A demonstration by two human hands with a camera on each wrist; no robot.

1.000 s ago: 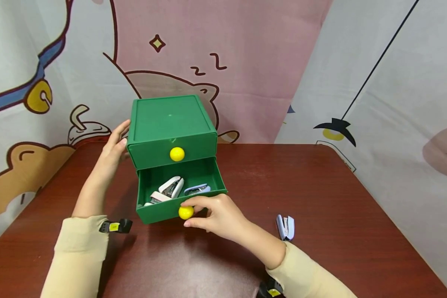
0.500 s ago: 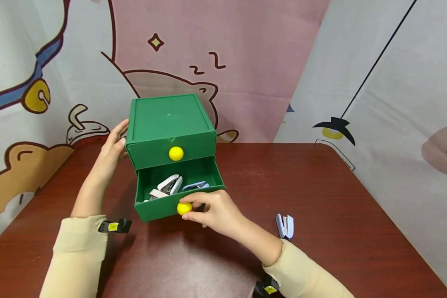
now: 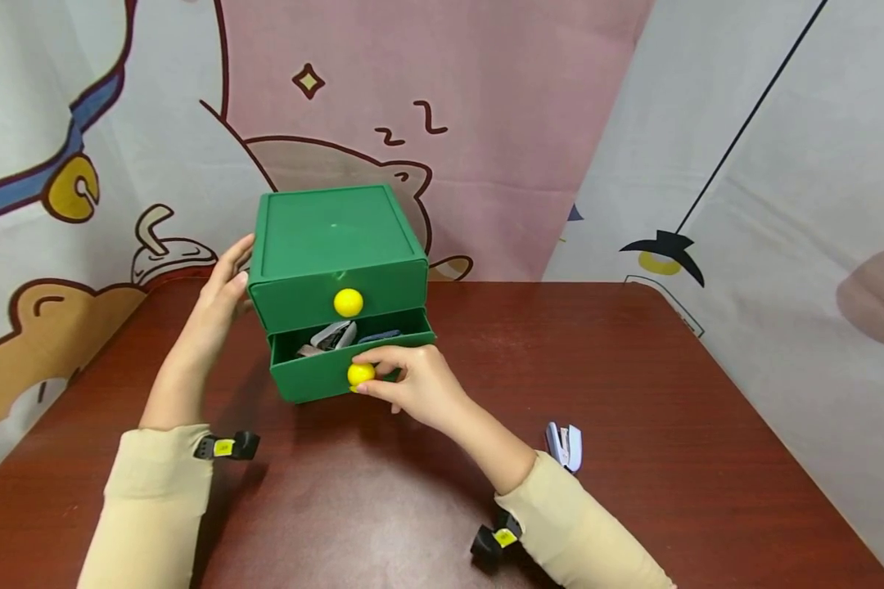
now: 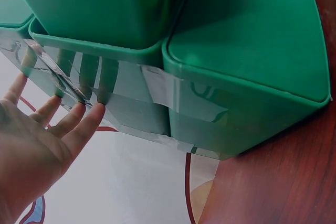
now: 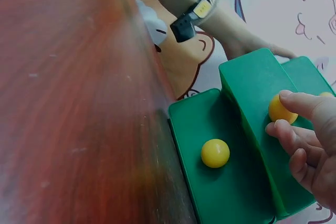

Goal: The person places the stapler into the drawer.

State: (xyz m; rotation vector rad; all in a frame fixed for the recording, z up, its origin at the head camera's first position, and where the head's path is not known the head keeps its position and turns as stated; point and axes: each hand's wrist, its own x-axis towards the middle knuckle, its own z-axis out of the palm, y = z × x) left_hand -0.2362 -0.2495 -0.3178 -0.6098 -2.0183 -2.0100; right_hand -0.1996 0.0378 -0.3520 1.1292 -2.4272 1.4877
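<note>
A green drawer cabinet (image 3: 339, 233) with round yellow knobs stands on the table. Its middle drawer (image 3: 317, 380) is partly pulled out, holding a white stapler (image 3: 334, 335) and a blue stapler (image 3: 380, 336), both half hidden by the drawer front. My right hand (image 3: 423, 384) pinches that drawer's yellow knob (image 5: 280, 111) between thumb and fingers. In the right wrist view, the closed bottom drawer (image 5: 197, 124) shows below it. My left hand (image 3: 221, 286) rests against the cabinet's left side, its fingertips on clear tape (image 4: 157, 85) stretched across the green units.
A light blue stapler (image 3: 564, 447) lies on the reddish-brown table (image 3: 633, 384) to the right, close to my right sleeve (image 3: 560, 507). A printed curtain (image 3: 501, 147) hangs behind the table.
The middle drawer has slid inward, away from me, with my right hand moving along on its knob. Less of the staplers shows now. My left hand has stayed on the cabinet's side.
</note>
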